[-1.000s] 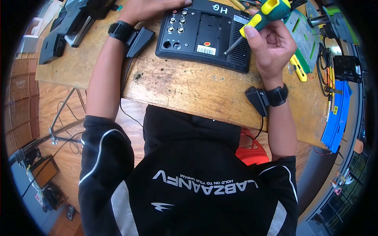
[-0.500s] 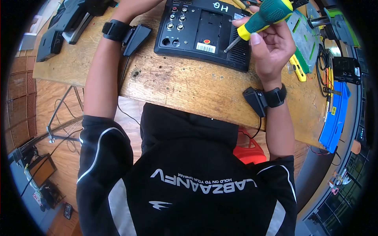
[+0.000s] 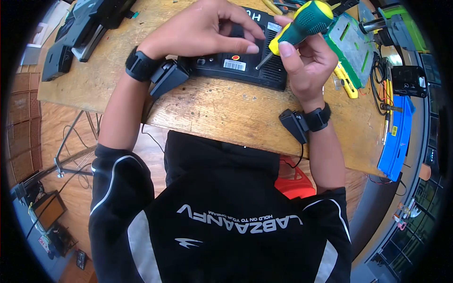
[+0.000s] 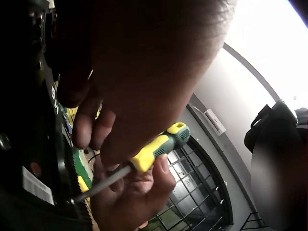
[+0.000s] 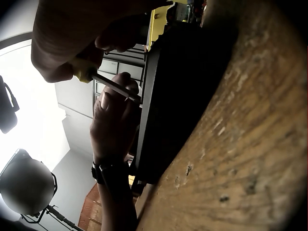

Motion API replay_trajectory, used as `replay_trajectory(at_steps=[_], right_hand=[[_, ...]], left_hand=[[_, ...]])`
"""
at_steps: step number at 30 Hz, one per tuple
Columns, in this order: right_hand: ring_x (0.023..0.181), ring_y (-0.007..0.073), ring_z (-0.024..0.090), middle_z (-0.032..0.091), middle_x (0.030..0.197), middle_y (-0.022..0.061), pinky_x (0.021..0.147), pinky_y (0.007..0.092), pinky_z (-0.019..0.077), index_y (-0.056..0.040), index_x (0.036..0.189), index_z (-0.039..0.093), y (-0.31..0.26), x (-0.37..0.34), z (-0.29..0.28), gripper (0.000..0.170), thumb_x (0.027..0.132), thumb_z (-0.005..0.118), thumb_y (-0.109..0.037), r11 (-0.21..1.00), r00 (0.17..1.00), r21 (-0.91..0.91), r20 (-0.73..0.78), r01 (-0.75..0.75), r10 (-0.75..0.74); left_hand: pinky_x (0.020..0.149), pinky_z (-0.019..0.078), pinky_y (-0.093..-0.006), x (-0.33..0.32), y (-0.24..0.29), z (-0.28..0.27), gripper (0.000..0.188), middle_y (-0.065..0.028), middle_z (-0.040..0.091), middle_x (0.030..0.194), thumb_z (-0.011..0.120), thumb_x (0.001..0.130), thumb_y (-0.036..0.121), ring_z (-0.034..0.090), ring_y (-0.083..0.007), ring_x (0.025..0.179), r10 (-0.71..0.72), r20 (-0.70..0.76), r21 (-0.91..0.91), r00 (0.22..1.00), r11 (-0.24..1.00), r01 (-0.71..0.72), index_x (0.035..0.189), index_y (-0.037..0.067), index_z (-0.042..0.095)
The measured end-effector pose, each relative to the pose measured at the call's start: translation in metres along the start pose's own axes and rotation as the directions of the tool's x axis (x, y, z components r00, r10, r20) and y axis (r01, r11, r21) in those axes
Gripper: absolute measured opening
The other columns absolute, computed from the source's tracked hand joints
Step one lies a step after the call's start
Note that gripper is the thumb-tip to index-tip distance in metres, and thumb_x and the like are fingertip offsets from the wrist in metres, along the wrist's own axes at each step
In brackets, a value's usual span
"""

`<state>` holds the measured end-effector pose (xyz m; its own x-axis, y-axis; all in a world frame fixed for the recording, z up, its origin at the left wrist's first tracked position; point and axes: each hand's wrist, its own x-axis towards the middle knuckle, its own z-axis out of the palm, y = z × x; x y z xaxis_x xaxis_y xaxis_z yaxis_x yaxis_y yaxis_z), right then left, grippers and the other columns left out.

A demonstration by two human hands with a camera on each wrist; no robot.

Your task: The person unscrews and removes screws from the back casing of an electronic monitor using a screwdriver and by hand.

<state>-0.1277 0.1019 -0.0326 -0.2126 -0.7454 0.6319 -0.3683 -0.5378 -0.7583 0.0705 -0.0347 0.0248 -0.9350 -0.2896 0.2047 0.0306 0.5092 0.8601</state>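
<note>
A black electronic unit (image 3: 222, 74) lies on the wooden table, showing a barcode label, a slotted vent and white lettering. My right hand (image 3: 310, 68) grips a green-and-yellow screwdriver (image 3: 309, 22) by its handle, thumb along the yellow collar. The shaft slants down, its tip at a screw spot beside the vent; the left wrist view also shows the screwdriver (image 4: 156, 150) tip at the panel. Over the unit reaches my left hand (image 3: 200, 33), its thumb extended toward the shaft and its fingers loosely bent, holding nothing. It hides the unit's round connectors.
Black devices (image 3: 94, 23) stand at the table's far left. To the right lie a green-edged grey plate (image 3: 349, 40), a yellow cutter (image 3: 347, 82), cables, a black box (image 3: 409, 80) and a blue tray (image 3: 396, 141). Tools lie behind the unit.
My left hand has come from the unit's far left edge to over its middle, near the screwdriver shaft. The right hand keeps hold of the screwdriver, tip at the same spot, handle tilted differently.
</note>
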Motion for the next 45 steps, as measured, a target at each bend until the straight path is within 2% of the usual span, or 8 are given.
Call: replay_trajectory(at_steps=[4, 11, 16, 22, 24, 30, 35, 45], right_hand=[[0.068, 0.0031, 0.055, 0.075, 0.097, 0.0087, 0.065, 0.0199, 0.0474, 0.0085, 0.123, 0.061, -0.009, 0.006, 0.004, 0.046, 0.083, 0.071, -0.01, 0.991, 1.0, 0.13, 0.001, -0.028, 0.028], [0.064, 0.0039, 0.053, 0.07, 0.085, 0.002, 0.062, 0.0213, 0.0455, 0.0041, 0.118, 0.067, -0.006, 0.004, 0.001, 0.038, 0.083, 0.066, -0.011, 0.999, 0.996, 0.047, 0.08, 0.024, -0.027], [0.059, 0.0031, 0.052, 0.067, 0.085, 0.0027, 0.051, 0.0168, 0.0381, 0.0026, 0.11, 0.07, -0.005, 0.005, 0.007, 0.05, 0.072, 0.092, -0.023, 0.995, 0.995, 0.042, -0.021, 0.093, -0.092], [0.058, 0.004, 0.052, 0.067, 0.084, 0.0024, 0.051, 0.0178, 0.0394, 0.002, 0.101, 0.071, -0.007, 0.005, 0.008, 0.037, 0.074, 0.087, -0.017, 0.992, 0.992, -0.031, -0.037, 0.123, -0.125], [0.059, 0.0043, 0.052, 0.066, 0.083, 0.0018, 0.052, 0.018, 0.0398, 0.0021, 0.102, 0.071, -0.004, 0.003, 0.008, 0.036, 0.074, 0.085, -0.016, 0.991, 0.99, 0.008, -0.057, 0.132, -0.131], [0.062, 0.0034, 0.053, 0.066, 0.082, 0.0001, 0.053, 0.0178, 0.0407, 0.0015, 0.103, 0.07, -0.007, 0.004, 0.008, 0.04, 0.075, 0.085, -0.022, 0.991, 0.996, 0.115, -0.062, 0.065, -0.059], [0.063, 0.0018, 0.054, 0.068, 0.081, -0.0006, 0.053, 0.0164, 0.0414, 0.0005, 0.102, 0.07, -0.003, 0.002, 0.007, 0.047, 0.076, 0.089, -0.033, 0.995, 0.993, -0.028, -0.065, 0.099, -0.101], [0.065, 0.0036, 0.057, 0.068, 0.08, -0.0008, 0.058, 0.0203, 0.0465, 0.0, 0.102, 0.072, -0.007, 0.006, 0.005, 0.04, 0.079, 0.084, -0.031, 0.995, 0.996, 0.043, -0.02, 0.09, -0.089]], left_hand=[[0.053, 0.033, -0.0259, -0.002, -0.01, 0.013, 0.028, -0.0023, 0.065, 0.086, 0.083, 0.087, 0.014, 0.041, -0.0063, 0.059, 0.04, 0.078, 0.134, 0.996, 0.99, -0.05, 0.112, 0.001, 0.075], [0.053, 0.0328, -0.0305, 0.001, -0.008, 0.029, 0.022, -0.0029, 0.046, 0.062, 0.084, 0.085, 0.014, 0.04, -0.0121, 0.056, 0.079, 0.007, 0.087, 0.997, 0.993, -0.079, 0.088, -0.004, 0.07], [0.054, 0.0409, -0.0308, 0.001, -0.006, 0.027, 0.027, -0.0064, 0.061, 0.066, 0.09, 0.077, 0.023, 0.052, -0.0162, 0.056, 0.215, -0.073, 0.268, 0.974, 0.945, -0.189, 0.086, 0.002, 0.076], [0.054, 0.042, -0.0303, 0.0, -0.01, 0.028, 0.029, -0.0054, 0.062, 0.068, 0.091, 0.075, 0.024, 0.052, -0.0152, 0.056, 0.18, -0.108, 0.296, 0.978, 0.945, -0.141, 0.082, 0.001, 0.074], [0.05, 0.0322, -0.0272, -0.001, -0.009, 0.028, 0.023, -0.0037, 0.054, 0.069, 0.087, 0.079, 0.014, 0.04, -0.0104, 0.054, 0.12, -0.031, 0.185, 0.992, 0.976, -0.112, 0.087, -0.002, 0.073], [0.051, 0.0349, -0.0254, 0.001, -0.018, 0.029, 0.022, -0.0018, 0.061, 0.077, 0.086, 0.081, 0.013, 0.045, -0.009, 0.057, 0.269, -0.05, 0.138, 0.962, 0.956, -0.26, 0.095, 0.0, 0.076], [0.052, 0.0354, -0.0262, 0.002, -0.017, 0.027, 0.023, -0.0026, 0.061, 0.076, 0.085, 0.082, 0.012, 0.043, -0.01, 0.056, 0.202, -0.021, 0.191, 0.979, 0.962, -0.194, 0.099, 0.0, 0.075], [0.053, 0.0342, -0.0272, 0.003, -0.021, 0.029, 0.02, 0.0002, 0.053, 0.073, 0.084, 0.083, 0.012, 0.043, -0.0089, 0.059, 0.238, -0.044, 0.123, 0.97, 0.965, -0.231, 0.092, -0.001, 0.072]])
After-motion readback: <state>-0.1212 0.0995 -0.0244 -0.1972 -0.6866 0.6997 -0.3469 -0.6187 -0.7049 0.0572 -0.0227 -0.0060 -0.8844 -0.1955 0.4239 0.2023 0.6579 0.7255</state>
